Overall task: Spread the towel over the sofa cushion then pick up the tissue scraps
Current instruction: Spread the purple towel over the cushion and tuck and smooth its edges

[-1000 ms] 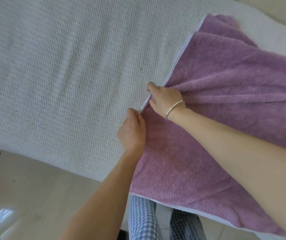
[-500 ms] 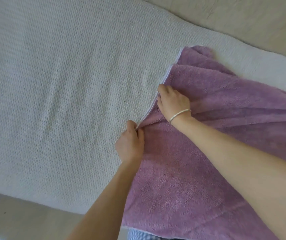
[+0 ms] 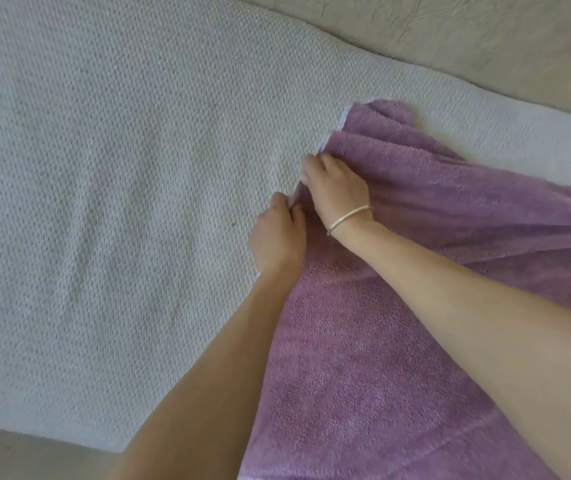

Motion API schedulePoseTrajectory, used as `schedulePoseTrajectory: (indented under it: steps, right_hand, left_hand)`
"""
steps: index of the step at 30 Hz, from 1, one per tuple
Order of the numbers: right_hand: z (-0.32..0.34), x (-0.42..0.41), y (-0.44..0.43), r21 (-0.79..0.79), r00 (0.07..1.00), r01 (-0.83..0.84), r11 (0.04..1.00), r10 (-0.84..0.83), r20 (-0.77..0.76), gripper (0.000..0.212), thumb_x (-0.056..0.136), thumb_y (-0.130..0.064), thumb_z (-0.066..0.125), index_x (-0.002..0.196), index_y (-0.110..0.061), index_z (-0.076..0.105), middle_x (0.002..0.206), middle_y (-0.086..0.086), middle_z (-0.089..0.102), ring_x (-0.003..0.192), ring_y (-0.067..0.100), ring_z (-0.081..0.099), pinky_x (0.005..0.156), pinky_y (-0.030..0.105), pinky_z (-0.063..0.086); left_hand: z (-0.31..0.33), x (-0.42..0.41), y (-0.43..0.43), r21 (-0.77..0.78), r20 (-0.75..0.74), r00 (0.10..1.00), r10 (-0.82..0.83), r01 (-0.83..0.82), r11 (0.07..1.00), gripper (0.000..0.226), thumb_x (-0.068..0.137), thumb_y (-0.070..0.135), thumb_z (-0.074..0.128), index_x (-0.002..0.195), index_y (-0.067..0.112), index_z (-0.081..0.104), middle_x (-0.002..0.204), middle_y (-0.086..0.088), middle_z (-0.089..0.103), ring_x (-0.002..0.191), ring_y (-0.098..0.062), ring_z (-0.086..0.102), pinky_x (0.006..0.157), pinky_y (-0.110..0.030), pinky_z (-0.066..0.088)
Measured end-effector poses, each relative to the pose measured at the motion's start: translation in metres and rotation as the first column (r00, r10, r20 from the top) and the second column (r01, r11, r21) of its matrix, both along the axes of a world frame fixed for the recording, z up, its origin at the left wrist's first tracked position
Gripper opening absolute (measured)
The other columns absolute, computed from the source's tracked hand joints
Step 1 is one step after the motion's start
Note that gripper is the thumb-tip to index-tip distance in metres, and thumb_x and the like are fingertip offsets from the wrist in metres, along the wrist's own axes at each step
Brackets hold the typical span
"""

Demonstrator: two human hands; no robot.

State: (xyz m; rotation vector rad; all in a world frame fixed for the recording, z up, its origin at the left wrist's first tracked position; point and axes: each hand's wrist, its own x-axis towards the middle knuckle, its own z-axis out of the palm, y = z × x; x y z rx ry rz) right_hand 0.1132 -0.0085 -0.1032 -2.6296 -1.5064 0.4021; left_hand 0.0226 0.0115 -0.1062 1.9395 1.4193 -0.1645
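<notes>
I'm pinching the towel (image 3: 398,341) edge in my left hand (image 3: 277,233), gripping it just beyond with my right hand (image 3: 337,188), over the sofa cushion (image 3: 104,168)

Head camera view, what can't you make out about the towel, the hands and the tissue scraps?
The towel: head view; right and bottom parts cut off by the frame, more hidden under both forearms.
The left hand and right hand: fingertips hidden, curled into the towel's edge.
The tissue scraps: none in view.
The sofa cushion: hidden beneath the towel; its left end is cut off.
</notes>
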Motion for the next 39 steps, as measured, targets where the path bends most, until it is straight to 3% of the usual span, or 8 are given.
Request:
schedulePoseTrajectory:
  steps: [6, 9, 12, 16, 22, 30, 35, 39]
  right_hand:
    - [0.001, 0.007, 0.018, -0.092, 0.980, -0.002, 0.996, -0.017, -0.199, 0.020, 0.092, -0.009, 0.042, 0.109, -0.005, 0.052, 0.109, 0.014, 0.061, 0.103, 0.032, 0.058, 0.069, 0.041, 0.046]
    - [0.006, 0.015, 0.010, 0.092, 0.990, 0.008, 0.996, 0.005, -0.138, 0.025, 0.084, -0.007, 0.042, 0.101, -0.005, 0.060, 0.098, 0.013, 0.066, 0.094, 0.030, 0.062, 0.062, 0.036, 0.051]
    - [0.006, 0.045, -0.001, 0.288, 0.975, 0.201, 0.936, -0.219, 0.031, 0.027, 0.070, -0.006, 0.045, 0.085, -0.008, 0.067, 0.084, 0.013, 0.068, 0.074, 0.031, 0.067, 0.054, 0.031, 0.055]
    - [0.000, 0.089, -0.021, 0.009, 0.882, 0.450, 0.893, -0.444, -0.156, 0.038, 0.091, -0.007, 0.044, 0.129, -0.009, 0.045, 0.132, 0.016, 0.046, 0.114, 0.035, 0.053, 0.089, 0.041, 0.043]
    - [-0.003, 0.125, -0.010, -0.074, 0.708, 0.645, 0.761, -0.631, -0.316, 0.035, 0.096, -0.021, 0.044, 0.126, -0.004, 0.040, 0.122, 0.020, 0.060, 0.112, 0.035, 0.057, 0.088, 0.037, 0.044]
    - [-0.008, 0.124, 0.002, -0.074, 0.838, 0.513, 0.855, -0.518, -0.171, 0.024, 0.097, -0.010, 0.037, 0.118, -0.008, 0.047, 0.113, 0.016, 0.063, 0.106, 0.036, 0.059, 0.081, 0.037, 0.047]
    - [0.018, 0.134, 0.039, 0.172, 0.898, 0.432, 0.886, -0.404, -0.172, 0.026, 0.096, -0.008, 0.036, 0.119, -0.010, 0.048, 0.116, 0.013, 0.058, 0.102, 0.032, 0.059, 0.075, 0.037, 0.044]
    - [0.028, 0.146, 0.077, 0.270, 0.939, 0.299, 0.915, -0.231, -0.256, 0.023, 0.092, -0.002, 0.037, 0.108, -0.005, 0.053, 0.113, 0.014, 0.060, 0.105, 0.030, 0.057, 0.078, 0.038, 0.042]
  left_hand:
    - [-0.003, 0.000, 0.002, 0.086, -0.023, 0.994, 0.109, -0.107, 0.991, 0.021, 0.096, 0.022, 0.041, 0.113, 0.010, 0.048, 0.101, -0.014, 0.068, 0.091, -0.032, 0.062, 0.063, -0.031, 0.031]
    - [0.001, 0.014, 0.000, 0.168, 0.096, 0.992, 0.084, -0.100, 0.981, 0.026, 0.094, 0.019, 0.045, 0.118, 0.011, 0.047, 0.110, -0.011, 0.062, 0.093, -0.032, 0.061, 0.061, -0.034, 0.035]
    - [0.005, 0.039, 0.001, 0.351, 0.261, 0.960, -0.107, 0.009, 0.936, 0.026, 0.086, 0.013, 0.052, 0.110, 0.006, 0.059, 0.106, -0.014, 0.060, 0.091, -0.033, 0.062, 0.055, -0.033, 0.045]
    - [-0.006, 0.085, -0.001, 0.410, 0.277, 0.895, -0.350, 0.219, 0.885, 0.036, 0.081, 0.016, 0.044, 0.110, 0.004, 0.061, 0.108, -0.016, 0.062, 0.094, -0.032, 0.062, 0.062, -0.035, 0.053]
    - [-0.072, 0.088, -0.027, 0.605, 0.132, 0.911, -0.390, 0.238, 0.760, 0.042, 0.081, 0.013, 0.042, 0.122, 0.009, 0.043, 0.120, -0.010, 0.048, 0.100, -0.023, 0.043, 0.089, -0.032, 0.036]
    - [-0.072, 0.089, -0.024, 0.643, 0.155, 0.905, -0.395, 0.211, 0.736, 0.042, 0.082, 0.012, 0.041, 0.124, 0.009, 0.040, 0.123, -0.010, 0.044, 0.101, -0.022, 0.039, 0.091, -0.032, 0.040]
    - [-0.051, 0.102, -0.001, 0.603, 0.206, 0.911, -0.358, 0.170, 0.779, 0.039, 0.086, 0.014, 0.040, 0.124, 0.010, 0.043, 0.124, -0.016, 0.060, 0.111, -0.024, 0.041, 0.096, -0.036, 0.030]
    - [-0.056, 0.104, 0.027, 0.591, 0.049, 0.932, -0.359, 0.263, 0.762, 0.047, 0.088, 0.021, 0.034, 0.130, 0.007, 0.049, 0.135, -0.012, 0.055, 0.125, -0.030, 0.050, 0.103, -0.036, 0.024]
